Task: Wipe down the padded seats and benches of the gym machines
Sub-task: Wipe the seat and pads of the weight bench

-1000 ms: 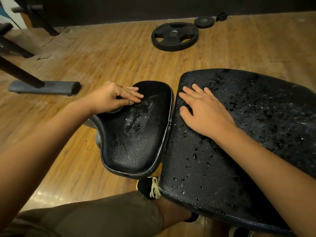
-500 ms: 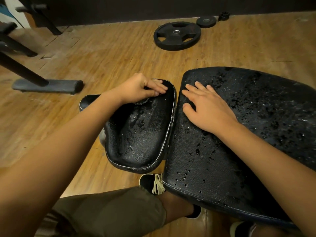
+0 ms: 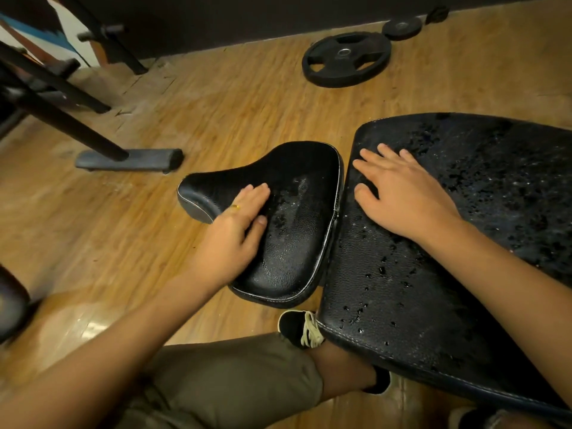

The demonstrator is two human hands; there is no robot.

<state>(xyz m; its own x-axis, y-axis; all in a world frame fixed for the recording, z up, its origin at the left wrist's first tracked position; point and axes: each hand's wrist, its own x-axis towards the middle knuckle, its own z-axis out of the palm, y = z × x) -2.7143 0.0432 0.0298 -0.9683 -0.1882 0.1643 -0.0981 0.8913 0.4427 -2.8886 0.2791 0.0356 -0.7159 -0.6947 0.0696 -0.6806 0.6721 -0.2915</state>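
Two wet black pads sit side by side: seat [image 3: 297,258] left, bench [image 3: 402,305] right. Left hand [image 3: 235,236] lies flat on the seat, fingers straight. Right hand [image 3: 405,196] lies flat on the bench, fingers spread. Two plates [image 3: 346,58] lie far.

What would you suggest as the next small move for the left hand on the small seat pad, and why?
Probably slide the left hand rightward across the small seat pad: droplets glisten on the pad's middle right of its fingers, while the right hand lies flat on the wet bench pad. Whether a cloth sits under the palm I cannot tell.
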